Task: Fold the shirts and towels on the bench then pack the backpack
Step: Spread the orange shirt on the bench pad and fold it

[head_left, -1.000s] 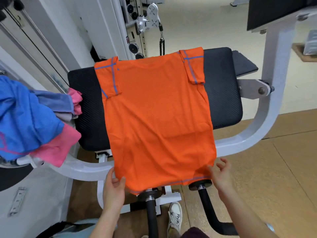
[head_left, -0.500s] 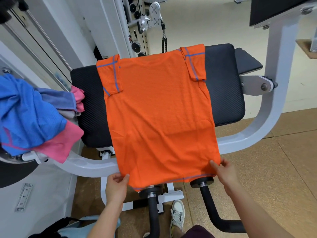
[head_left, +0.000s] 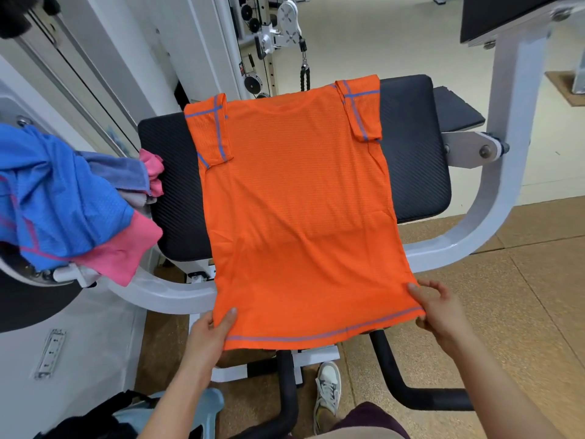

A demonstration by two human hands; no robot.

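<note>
At the bottom left edge, a black and pale blue bag (head_left: 136, 416) sits on the floor. It is cut off by the frame, so it may be the backpack, though that is hard to confirm. Beside it stands a white and grey sneaker (head_left: 329, 388) on the speckled tan floor (head_left: 506, 312).

Above these, the left hand (head_left: 210, 331) pinches the bottom left corner of an orange mesh T-shirt with blue-grey seam stripes (head_left: 300, 201). Its thumb lies on top of the cloth and the other fingers are tucked beneath. The right hand (head_left: 438, 312) grips the bottom right corner the same way, thumb on top at the side edge, fingers curled under the hem. The hem end hangs off the near edge, held taut between the two hands.

The rest of the shirt lies flat on the black padded bench seat (head_left: 414, 153), both sleeves folded inward over the body. The collar end reaches the pad's far edge. A curved white metal frame (head_left: 468, 229) carries the pad.

To the left, a heap of blue and pink clothes and towels (head_left: 63, 198) touches the pad's side. Farther back stands a white cable machine with pulleys (head_left: 288, 17).
</note>
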